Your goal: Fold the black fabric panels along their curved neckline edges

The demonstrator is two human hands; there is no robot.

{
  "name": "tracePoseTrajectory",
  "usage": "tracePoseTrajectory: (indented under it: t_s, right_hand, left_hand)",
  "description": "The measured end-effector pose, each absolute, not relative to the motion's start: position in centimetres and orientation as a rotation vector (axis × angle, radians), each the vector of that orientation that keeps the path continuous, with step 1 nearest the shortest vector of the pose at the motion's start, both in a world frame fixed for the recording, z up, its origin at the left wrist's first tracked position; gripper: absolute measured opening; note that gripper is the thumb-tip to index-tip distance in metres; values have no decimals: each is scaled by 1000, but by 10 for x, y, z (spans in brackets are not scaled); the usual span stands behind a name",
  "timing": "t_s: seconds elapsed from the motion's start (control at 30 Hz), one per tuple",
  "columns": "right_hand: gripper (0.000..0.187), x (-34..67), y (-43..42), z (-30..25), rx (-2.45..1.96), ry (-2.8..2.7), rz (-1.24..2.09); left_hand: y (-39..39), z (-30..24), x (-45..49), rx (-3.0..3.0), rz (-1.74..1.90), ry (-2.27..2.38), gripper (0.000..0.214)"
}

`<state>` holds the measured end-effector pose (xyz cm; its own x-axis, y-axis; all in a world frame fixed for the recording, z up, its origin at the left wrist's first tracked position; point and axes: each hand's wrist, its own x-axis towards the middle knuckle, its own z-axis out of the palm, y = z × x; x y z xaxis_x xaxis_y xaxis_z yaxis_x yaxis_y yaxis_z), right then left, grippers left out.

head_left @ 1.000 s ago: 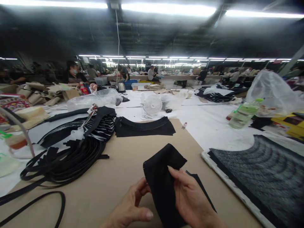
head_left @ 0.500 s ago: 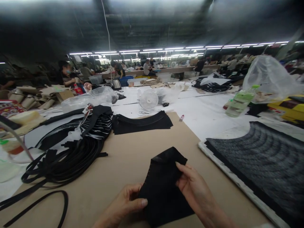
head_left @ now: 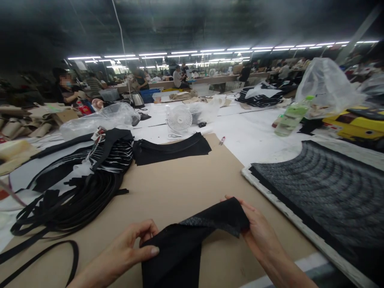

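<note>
A black fabric piece (head_left: 177, 248) is stretched between my two hands above the brown board (head_left: 168, 184). My left hand (head_left: 132, 248) pinches its left edge, thumb on top. At the right end, my right hand (head_left: 255, 228) grips it from behind, and its fingers are partly hidden by the cloth. The upper part is folded over, and a grey speckled underside shows along the fold. Beyond my hands lies a stack of curved black fabric pieces (head_left: 172, 149). To the right, overlapping dark pieces with a grey speckled surface (head_left: 318, 192) are spread on a white-edged board (head_left: 270, 200).
Coiled black strips (head_left: 78, 204) lie at the left, near striped black pieces (head_left: 117, 154). A small white fan (head_left: 179, 119), a snipper (head_left: 222, 140), a bottle of pale green liquid (head_left: 291, 118) and a yellow case (head_left: 357, 125) stand farther back. People sit at distant tables.
The black fabric piece has been turned and spread sideways, its top folding over. My left hand has moved left and my right hand slightly right, now behind the cloth. The view has shifted.
</note>
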<state>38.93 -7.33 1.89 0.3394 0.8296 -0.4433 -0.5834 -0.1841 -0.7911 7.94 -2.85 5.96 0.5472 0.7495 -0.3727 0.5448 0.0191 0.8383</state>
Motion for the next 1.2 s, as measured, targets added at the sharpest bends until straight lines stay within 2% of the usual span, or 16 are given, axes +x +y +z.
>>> tracePoseTrajectory:
  t_s: [0.17, 0.4, 0.47, 0.53, 0.63, 0.7, 0.87, 1.2]
  right_hand:
    - [37, 404, -83, 12, -1281, -290, 1213]
    - [65, 413, -85, 1, -1384, -666, 1359]
    - [56, 415, -84, -9, -1452, -899, 1319]
    - [46, 414, -84, -17, -1568, -1245, 1113]
    - [51, 411, -80, -22, -1681, -1661, 750]
    - [50, 408, -77, -20, -1694, -1766, 653]
    - [26, 408, -65, -20, -1660, -1700, 758]
    - [23, 424, -37, -23, -1929, -1547, 923]
  left_hand:
    - [-23, 58, 86, 1645, 165, 1084, 27]
    - [-19, 47, 103, 1542, 146, 1064, 35]
    - [-19, 43, 103, 1560, 140, 1083, 33]
    - [-19, 39, 101, 1577, 137, 1112, 32]
    - [-18, 33, 96, 1580, 140, 1142, 28]
    - [-17, 29, 93, 1562, 150, 1151, 27]
    - [-18, 23, 90, 1486, 175, 1168, 28]
    - [-12, 11, 90, 1471, 144, 1138, 34]
